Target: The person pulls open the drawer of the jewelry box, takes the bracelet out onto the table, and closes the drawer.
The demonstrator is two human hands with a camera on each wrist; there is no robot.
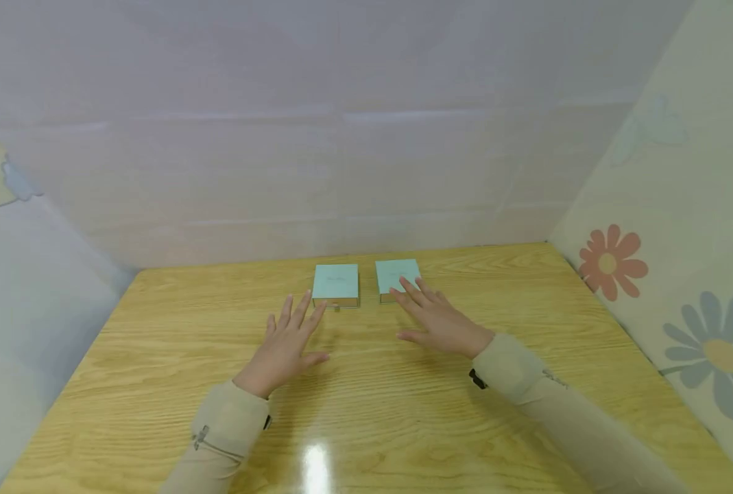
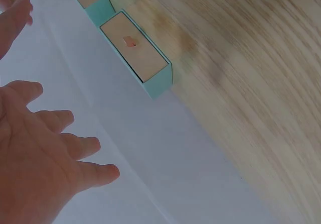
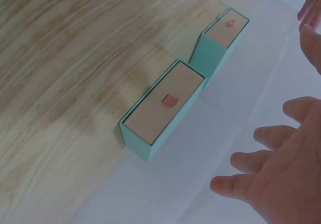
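Two small light-teal boxes lie side by side near the table's back edge, a narrow gap between them. The left box [image 1: 336, 280] and the right box [image 1: 392, 272] have faint lettering on top. In the wrist views each shows a tan front with a small pull tab, like a drawer; the left box [image 2: 134, 48] and the right box [image 3: 164, 106] look closed. My left hand [image 1: 284, 350] hovers in front of the left box, fingers spread, holding nothing. Over the front of the right box my right hand [image 1: 440, 319] is also spread, partly covering it and holding nothing.
The wooden table [image 1: 366, 398] reaches back to a pale curtain-like wall [image 1: 335, 165]. On the right a side panel [image 1: 650, 206] carries printed flowers, and another pale panel [image 1: 27, 295] borders the left side.
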